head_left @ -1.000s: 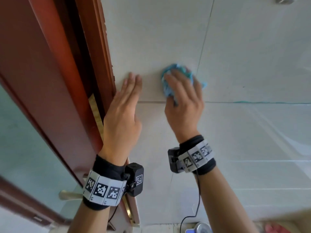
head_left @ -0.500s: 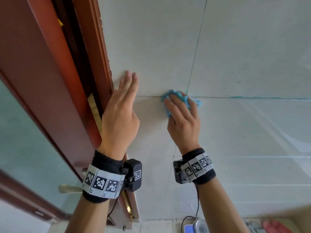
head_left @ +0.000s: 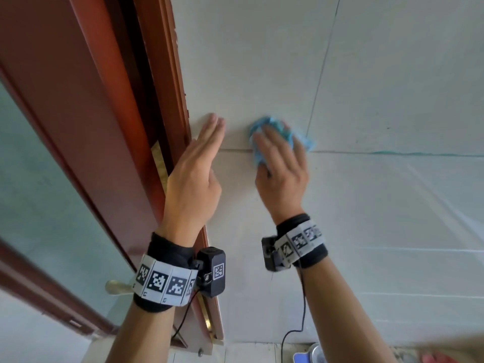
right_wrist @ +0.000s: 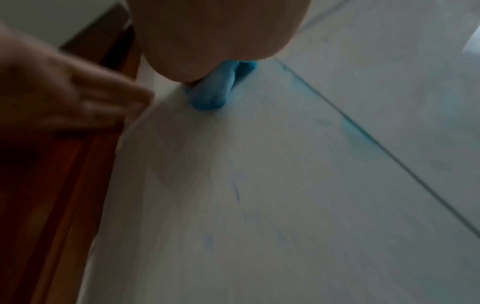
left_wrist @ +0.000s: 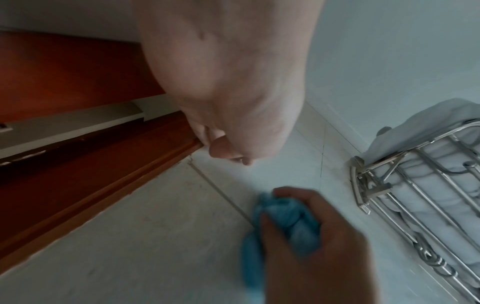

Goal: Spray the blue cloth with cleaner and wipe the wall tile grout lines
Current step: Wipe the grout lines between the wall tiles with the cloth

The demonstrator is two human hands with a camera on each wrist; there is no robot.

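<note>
Fingers [head_left: 264,137] of your right hand [head_left: 281,176] curl over the bunched blue cloth [head_left: 269,127] and press it against the wall tile [head_left: 392,74] — the cloth sits right on the horizontal grout line [head_left: 235,150], just right of the door frame [head_left: 167,87]. From the left wrist view, the thumb and fingers wrap round the wad, though the picture is blurred there. Your left hand [head_left: 193,179] holds nothing: its fingers are straight and together, fingertips on the tile between the door frame and the cloth, apart from the cloth. A blue-green streak [head_left: 419,154] runs along the grout line farther right of the door frame, and the right wrist view shows faint blue smears [right_wrist: 361,139] on the tile beside a grout line. Well right of the door frame in the left wrist view, a metal wire rack [left_wrist: 415,185] holds white towels [left_wrist: 428,127]. Below your left wrist — a brass door handle [head_left: 117,287].
</note>
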